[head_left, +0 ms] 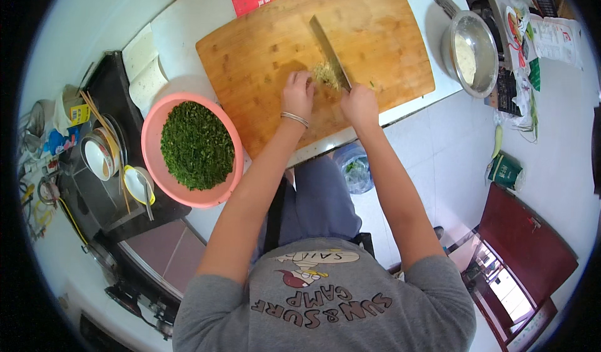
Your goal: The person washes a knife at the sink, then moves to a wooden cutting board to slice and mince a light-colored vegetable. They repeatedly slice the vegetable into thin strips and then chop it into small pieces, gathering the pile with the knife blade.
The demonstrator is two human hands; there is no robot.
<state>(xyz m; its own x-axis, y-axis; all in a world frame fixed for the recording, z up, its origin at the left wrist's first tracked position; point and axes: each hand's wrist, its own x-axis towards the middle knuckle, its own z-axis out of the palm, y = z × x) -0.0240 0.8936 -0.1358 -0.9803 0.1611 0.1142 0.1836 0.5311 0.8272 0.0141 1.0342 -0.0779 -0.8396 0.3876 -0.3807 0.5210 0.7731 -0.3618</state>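
My right hand [360, 106] is closed round the handle of a kitchen knife [329, 48]. Its broad blade stands over a wooden cutting board [388, 26], slanting away to the far left. Against the blade's left side lies a small heap of finely chopped pale yellow-green food [325, 75], its kind unclear, perhaps ginger or garlic. Just left of the heap is my left hand [297, 93], a bangle at its wrist. Its fingers are curled in toward the chopped bits, and whether they pinch anything is hidden.
A pink basin [150, 140] full of chopped greens stands left of the board. At the right a metal pan [448, 50] holds pale powder or paste. Bowls with chopsticks [103, 127] rest on the dark stovetop. A clear bin [357, 178] stands below the counter edge.
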